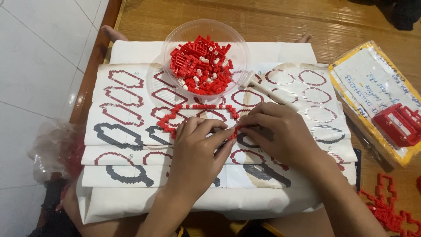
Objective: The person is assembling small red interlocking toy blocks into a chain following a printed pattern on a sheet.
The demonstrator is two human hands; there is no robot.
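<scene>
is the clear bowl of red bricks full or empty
Partly full: the clear bowl holds a heap of small red and white bricks, piled short of its rim.

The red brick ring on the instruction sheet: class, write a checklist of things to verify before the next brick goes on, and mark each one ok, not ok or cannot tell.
1. Both hands on the work: left hand and right hand meet at the red brick ring. Ok.
2. Ring lies on the instruction sheet. Ok.
3. Ring closed all round: the hands cover its near side. Cannot tell.
4. Spare bricks within reach: the clear bowl holds plenty, just beyond the ring. Ok.
5. A brick pinched in the fingers: too small to see. Cannot tell.
6. White tool is free, lying beside the bowl. Ok.
</scene>
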